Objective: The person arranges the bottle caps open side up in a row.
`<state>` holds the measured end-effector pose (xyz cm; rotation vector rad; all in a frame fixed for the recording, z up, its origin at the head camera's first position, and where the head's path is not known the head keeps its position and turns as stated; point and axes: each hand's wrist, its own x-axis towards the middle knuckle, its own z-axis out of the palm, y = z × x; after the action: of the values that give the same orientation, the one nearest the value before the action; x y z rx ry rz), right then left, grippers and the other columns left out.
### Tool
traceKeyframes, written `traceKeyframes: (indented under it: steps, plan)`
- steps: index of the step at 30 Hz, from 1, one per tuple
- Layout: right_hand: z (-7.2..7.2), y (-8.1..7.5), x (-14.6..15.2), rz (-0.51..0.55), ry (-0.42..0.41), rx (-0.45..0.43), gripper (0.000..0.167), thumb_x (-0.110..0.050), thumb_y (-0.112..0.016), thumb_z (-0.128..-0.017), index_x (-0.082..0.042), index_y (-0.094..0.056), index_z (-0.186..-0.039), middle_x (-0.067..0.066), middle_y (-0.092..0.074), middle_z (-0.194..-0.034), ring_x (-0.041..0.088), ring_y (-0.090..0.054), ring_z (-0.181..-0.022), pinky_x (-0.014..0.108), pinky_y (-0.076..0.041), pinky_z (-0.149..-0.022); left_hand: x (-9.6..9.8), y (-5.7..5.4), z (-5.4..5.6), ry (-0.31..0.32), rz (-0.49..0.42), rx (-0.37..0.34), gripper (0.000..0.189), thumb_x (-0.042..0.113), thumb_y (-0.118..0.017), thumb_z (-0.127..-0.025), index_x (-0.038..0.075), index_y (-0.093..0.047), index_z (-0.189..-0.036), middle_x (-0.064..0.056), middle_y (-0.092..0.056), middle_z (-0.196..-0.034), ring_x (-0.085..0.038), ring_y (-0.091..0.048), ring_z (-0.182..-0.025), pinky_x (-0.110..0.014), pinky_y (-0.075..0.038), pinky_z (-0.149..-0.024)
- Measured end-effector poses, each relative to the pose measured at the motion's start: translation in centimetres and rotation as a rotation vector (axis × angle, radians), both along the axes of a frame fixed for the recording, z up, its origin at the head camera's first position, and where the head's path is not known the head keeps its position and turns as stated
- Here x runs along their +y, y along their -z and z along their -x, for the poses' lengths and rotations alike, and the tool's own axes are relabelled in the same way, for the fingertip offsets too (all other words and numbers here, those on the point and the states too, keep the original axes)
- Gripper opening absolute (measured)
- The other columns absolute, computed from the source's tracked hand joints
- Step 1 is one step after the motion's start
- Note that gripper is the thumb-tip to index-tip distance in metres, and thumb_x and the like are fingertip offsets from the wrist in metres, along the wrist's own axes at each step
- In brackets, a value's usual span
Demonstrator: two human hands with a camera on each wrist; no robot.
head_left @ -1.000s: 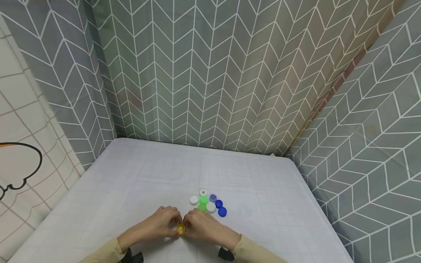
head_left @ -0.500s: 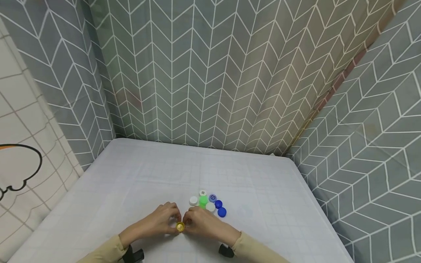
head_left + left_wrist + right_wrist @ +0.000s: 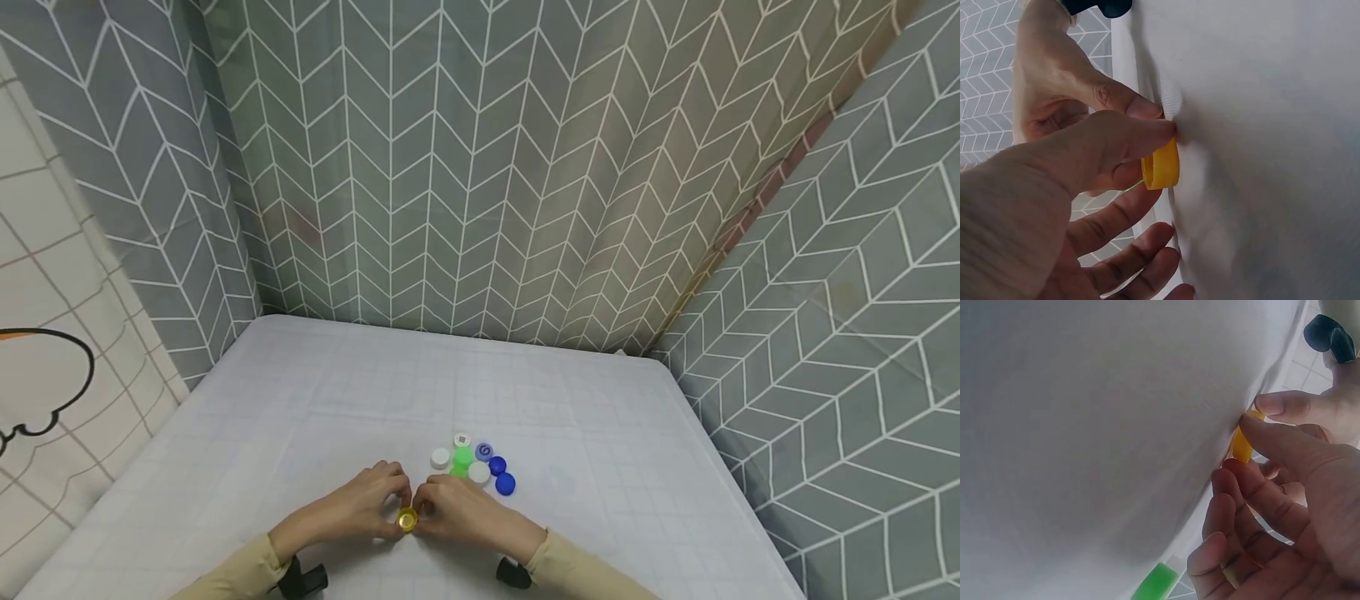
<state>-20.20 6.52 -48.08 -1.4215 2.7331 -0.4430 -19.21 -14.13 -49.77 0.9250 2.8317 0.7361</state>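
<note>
A small yellow bottle cap (image 3: 407,520) sits between both hands near the front of the white table. My left hand (image 3: 363,506) pinches it from the left, thumb and index finger on its rim. From the other side, my right hand (image 3: 461,512) holds the same cap with thumb and index finger. Close up in the left wrist view, the yellow cap (image 3: 1165,166) stands on its edge against the white cloth, one thumb lying over its top. In the right wrist view, fingers cover much of the cap (image 3: 1243,447); the remaining fingers are loosely bent.
Past the right hand lies a cluster of caps: white (image 3: 440,457), green (image 3: 462,457), dark blue (image 3: 506,484) and a pale blue one (image 3: 484,452) with a mark. A white cloth covers the table (image 3: 337,400). Patterned curtains (image 3: 465,183) stand behind and beside it.
Both hands have shifted slightly left with the yellow cap between them. The cap's upper face looks different from a second ago. The other caps appear unmoved.
</note>
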Motion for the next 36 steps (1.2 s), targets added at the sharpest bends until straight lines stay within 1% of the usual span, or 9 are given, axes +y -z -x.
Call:
traceKeyframes:
  steps: [3, 7, 13, 19, 21, 24, 28, 33, 36]
  plan:
    - [0.0, 0.1, 0.0, 0.002, -0.003, -0.004, 0.020, -0.031, -0.076, -0.082, -0.017, -0.073, -0.097, -0.011, -0.062, -0.082, -0.010, -0.046, -0.069, 0.004, -0.038, -0.063, -0.1, -0.1, 0.0, 0.002, -0.005, -0.028, 0.031, 0.036, -0.083, -0.066, 0.029, -0.061, -0.087, 0.016, -0.050, -0.095, -0.003, -0.040, -0.085, -0.023, -0.039, -0.072]
    - [0.0, 0.1, 0.0, 0.002, -0.008, -0.002, 0.023, -0.033, -0.076, -0.082, -0.017, -0.073, -0.099, -0.011, -0.064, -0.083, -0.010, -0.047, -0.070, 0.004, -0.038, -0.063, -0.2, -0.2, -0.1, 0.006, -0.026, -0.073, 0.034, 0.046, -0.081, -0.068, 0.028, -0.063, -0.092, 0.015, -0.050, -0.096, -0.005, -0.043, -0.088, -0.024, -0.041, -0.073]
    - [0.0, 0.1, 0.1, -0.005, -0.013, 0.009, 0.026, -0.034, -0.076, -0.082, -0.017, -0.072, -0.101, -0.010, -0.064, -0.084, -0.010, -0.047, -0.070, 0.004, -0.038, -0.063, -0.2, -0.9, -0.1, 0.006, -0.023, -0.109, 0.043, 0.062, -0.070, -0.075, 0.027, -0.064, -0.098, 0.014, -0.054, -0.097, -0.006, -0.049, -0.090, -0.025, -0.045, -0.074]
    - [0.1, 0.0, 0.3, -0.007, -0.016, 0.052, 0.024, -0.029, -0.078, -0.081, -0.018, -0.071, -0.101, -0.012, -0.064, -0.087, -0.010, -0.051, -0.073, 0.004, -0.040, -0.065, 0.2, -1.7, 0.3, -0.024, -0.041, -0.165, 0.046, 0.065, -0.062, -0.081, 0.024, -0.066, -0.100, 0.012, -0.058, -0.096, -0.007, -0.053, -0.088, -0.026, -0.047, -0.072]
    - [0.1, -0.1, 0.5, -0.015, -0.007, 0.047, 0.025, -0.030, -0.078, -0.080, -0.019, -0.070, -0.102, -0.013, -0.065, -0.088, -0.010, -0.052, -0.074, 0.005, -0.041, -0.065, 0.4, -1.9, 0.5, -0.034, -0.044, -0.178, 0.046, 0.065, -0.060, -0.082, 0.023, -0.066, -0.100, 0.012, -0.059, -0.096, -0.007, -0.054, -0.088, -0.027, -0.047, -0.072]
    - [0.3, -0.4, 0.8, -0.020, 0.013, 0.037, 0.025, -0.033, -0.077, -0.081, -0.021, -0.069, -0.101, -0.015, -0.064, -0.089, -0.009, -0.051, -0.074, 0.007, -0.041, -0.063, 0.8, -2.2, 0.8, -0.038, -0.056, -0.177, 0.046, 0.065, -0.059, -0.083, 0.022, -0.065, -0.100, 0.011, -0.060, -0.097, -0.005, -0.055, -0.085, -0.027, -0.047, -0.071]
    - [0.6, -1.0, 1.4, 0.010, 0.039, 0.019, 0.024, -0.036, -0.076, -0.082, -0.021, -0.066, -0.097, -0.014, -0.064, -0.086, -0.007, -0.052, -0.072, 0.008, -0.040, -0.061, 1.2, -2.7, 1.4, -0.037, -0.066, -0.149, 0.042, 0.062, -0.059, -0.086, 0.023, -0.064, -0.099, 0.011, -0.061, -0.098, -0.005, -0.056, -0.086, -0.027, -0.047, -0.072]
    - [1.1, -1.6, 2.0, 0.047, 0.068, 0.046, 0.018, -0.031, -0.075, -0.083, -0.020, -0.066, -0.094, -0.013, -0.064, -0.082, -0.004, -0.056, -0.072, 0.008, -0.040, -0.062, 1.5, -3.2, 2.2, -0.024, -0.080, -0.139, 0.037, 0.059, -0.061, -0.086, 0.024, -0.064, -0.099, 0.009, -0.063, -0.099, -0.009, -0.058, -0.091, -0.029, -0.048, -0.074]
    - [1.3, -1.9, 2.1, 0.053, 0.100, 0.059, 0.017, -0.027, -0.076, -0.083, -0.019, -0.067, -0.095, -0.012, -0.064, -0.082, -0.004, -0.054, -0.071, 0.009, -0.039, -0.060, 1.8, -3.3, 2.6, -0.013, -0.086, -0.135, 0.039, 0.061, -0.060, -0.085, 0.024, -0.063, -0.098, 0.010, -0.063, -0.100, -0.011, -0.059, -0.094, -0.030, -0.048, -0.075]
